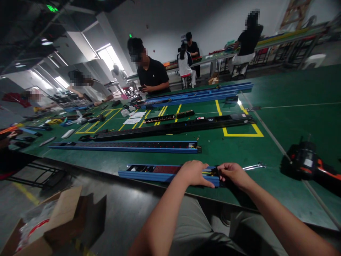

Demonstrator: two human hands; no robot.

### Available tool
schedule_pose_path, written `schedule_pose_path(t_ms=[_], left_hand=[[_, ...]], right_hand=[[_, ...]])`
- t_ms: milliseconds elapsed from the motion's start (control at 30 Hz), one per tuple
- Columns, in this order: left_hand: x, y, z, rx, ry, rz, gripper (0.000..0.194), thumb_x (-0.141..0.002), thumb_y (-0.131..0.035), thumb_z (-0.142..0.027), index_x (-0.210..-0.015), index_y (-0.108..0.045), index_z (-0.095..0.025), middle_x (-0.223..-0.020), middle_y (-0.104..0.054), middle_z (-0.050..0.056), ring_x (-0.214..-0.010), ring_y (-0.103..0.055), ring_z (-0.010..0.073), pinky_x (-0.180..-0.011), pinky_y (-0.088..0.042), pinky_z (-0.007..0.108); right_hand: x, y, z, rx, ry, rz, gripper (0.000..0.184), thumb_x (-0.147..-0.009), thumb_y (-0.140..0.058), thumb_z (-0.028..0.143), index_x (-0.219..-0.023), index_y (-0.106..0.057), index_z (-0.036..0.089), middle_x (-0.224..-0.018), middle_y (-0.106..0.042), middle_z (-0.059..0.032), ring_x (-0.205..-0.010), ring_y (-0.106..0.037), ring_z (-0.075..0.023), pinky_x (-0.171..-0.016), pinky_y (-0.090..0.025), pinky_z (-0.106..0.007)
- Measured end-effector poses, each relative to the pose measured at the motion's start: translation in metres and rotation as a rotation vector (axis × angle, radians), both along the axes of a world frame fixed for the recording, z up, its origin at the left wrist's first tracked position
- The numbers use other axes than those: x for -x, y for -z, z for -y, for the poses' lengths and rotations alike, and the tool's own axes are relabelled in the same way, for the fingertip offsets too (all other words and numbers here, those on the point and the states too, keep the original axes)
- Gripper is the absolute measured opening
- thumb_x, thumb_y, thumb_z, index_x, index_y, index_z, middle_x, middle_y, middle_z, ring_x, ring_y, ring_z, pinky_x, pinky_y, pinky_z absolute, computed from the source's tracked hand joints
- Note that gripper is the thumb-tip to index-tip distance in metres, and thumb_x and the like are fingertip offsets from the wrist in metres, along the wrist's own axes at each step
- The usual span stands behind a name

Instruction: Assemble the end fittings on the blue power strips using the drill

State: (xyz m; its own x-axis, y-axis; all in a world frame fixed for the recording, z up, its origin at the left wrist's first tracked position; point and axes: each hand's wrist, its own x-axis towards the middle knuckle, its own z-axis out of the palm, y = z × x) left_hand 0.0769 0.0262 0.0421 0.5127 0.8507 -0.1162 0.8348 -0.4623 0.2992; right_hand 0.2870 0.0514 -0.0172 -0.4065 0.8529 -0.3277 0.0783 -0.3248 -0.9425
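A short blue metal channel (149,173) lies near the front edge of the green workbench, with red and black parts and coloured wires inside it. My left hand (194,173) rests over its near side, fingers curled down around the rail. My right hand (234,174) is at the channel's right end, fingers pinched on a dark end piece (218,174) that they mostly hide. A steel spanner (253,166) lies just beyond my right hand. Further right, a black and orange power tool (306,160) lies on the bench.
Long black (173,128) and blue (124,147) rails lie across the bench, with more blue rails (198,94) behind them and yellow floor-style tape lines. Several co-workers (150,69) sit beyond the bench. A cardboard box (45,227) stands on the floor at lower left.
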Motion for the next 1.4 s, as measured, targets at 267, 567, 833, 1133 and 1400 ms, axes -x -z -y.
schedule_pose_path(t_ms=[267,567,833,1133,1400], left_hand=[[-0.004,-0.005,-0.001,0.040,0.003,0.013,0.084,-0.057,-0.055,-0.082,-0.118,-0.058,-0.024,-0.106,-0.067,0.008,-0.096,-0.062,0.0295,-0.081,-0.047,0.035],[-0.008,-0.015,0.004,0.039,-0.012,0.024,0.079,-0.058,-0.061,-0.076,-0.117,-0.058,-0.024,-0.106,-0.066,0.007,-0.097,-0.061,0.0275,-0.083,-0.046,0.033],[-0.013,-0.023,0.003,0.011,0.006,0.062,0.078,-0.061,-0.062,-0.073,-0.121,-0.054,-0.024,-0.108,-0.065,0.006,-0.099,-0.060,0.0257,-0.086,-0.044,0.032],[-0.017,-0.023,0.002,0.026,-0.002,0.072,0.073,-0.061,-0.066,-0.069,-0.118,-0.057,-0.024,-0.107,-0.065,0.005,-0.098,-0.060,0.0251,-0.086,-0.044,0.031],[-0.019,-0.013,0.003,0.013,-0.017,0.052,0.074,-0.059,-0.067,-0.069,-0.117,-0.057,-0.024,-0.106,-0.065,0.005,-0.098,-0.060,0.0249,-0.086,-0.045,0.031]], right_hand=[[-0.004,0.005,0.004,-0.014,0.044,-0.049,0.028,-0.062,-0.069,0.039,-0.073,-0.062,0.014,-0.052,-0.060,0.0010,-0.044,-0.049,-0.0082,-0.046,-0.039,-0.022],[-0.011,-0.001,0.002,-0.023,-0.060,-0.037,0.029,-0.064,-0.070,0.041,-0.063,-0.060,0.014,-0.051,-0.058,0.0007,-0.044,-0.047,-0.0075,-0.046,-0.036,-0.021],[-0.016,0.013,0.002,0.054,0.093,-0.126,0.027,-0.061,-0.072,0.037,-0.071,-0.061,0.015,-0.053,-0.057,0.0016,-0.044,-0.045,-0.0080,-0.045,-0.034,-0.021],[-0.016,0.011,0.004,0.012,0.134,-0.231,0.036,-0.062,-0.075,0.044,-0.077,-0.062,0.014,-0.054,-0.056,0.0015,-0.045,-0.042,-0.0070,-0.045,-0.031,-0.021],[-0.015,0.012,0.004,-0.001,0.141,-0.242,0.035,-0.062,-0.075,0.044,-0.076,-0.062,0.014,-0.052,-0.054,0.0032,-0.043,-0.040,-0.0060,-0.043,-0.029,-0.020]])
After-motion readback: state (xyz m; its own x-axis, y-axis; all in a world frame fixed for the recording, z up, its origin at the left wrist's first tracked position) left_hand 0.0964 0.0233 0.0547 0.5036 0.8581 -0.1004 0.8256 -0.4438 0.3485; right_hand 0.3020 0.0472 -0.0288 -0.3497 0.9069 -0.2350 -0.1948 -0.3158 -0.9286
